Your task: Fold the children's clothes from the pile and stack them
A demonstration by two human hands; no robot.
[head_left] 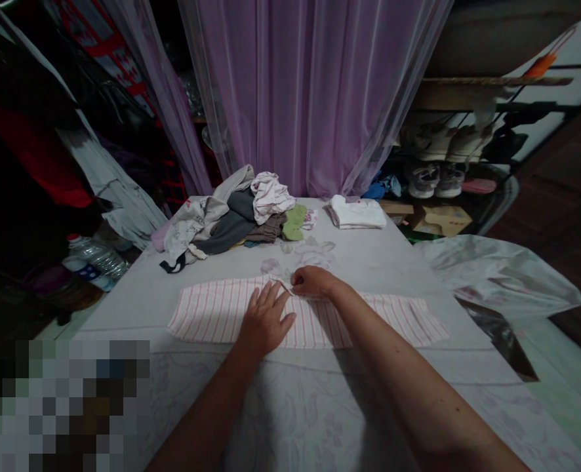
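Note:
A white cloth with red stripes (212,311) lies flat in a long, wide strip across the pale table. My left hand (265,320) rests on its middle, palm down with the fingers spread. Just to the right, my right hand (313,282) is closed in a pinch at the far edge of the striped cloth, where a small fold of fabric rises between the two hands. The right fingertips are partly hidden, but the cloth's edge runs into them.
Crumpled clothes (236,213) are heaped at the table's back left. A folded white cloth (358,214) lies at the back right. Beyond hangs a purple curtain (290,98). Plastic bottles (98,255) stand left; a clear plastic bag (511,272) lies right, below shelved shoes (423,177).

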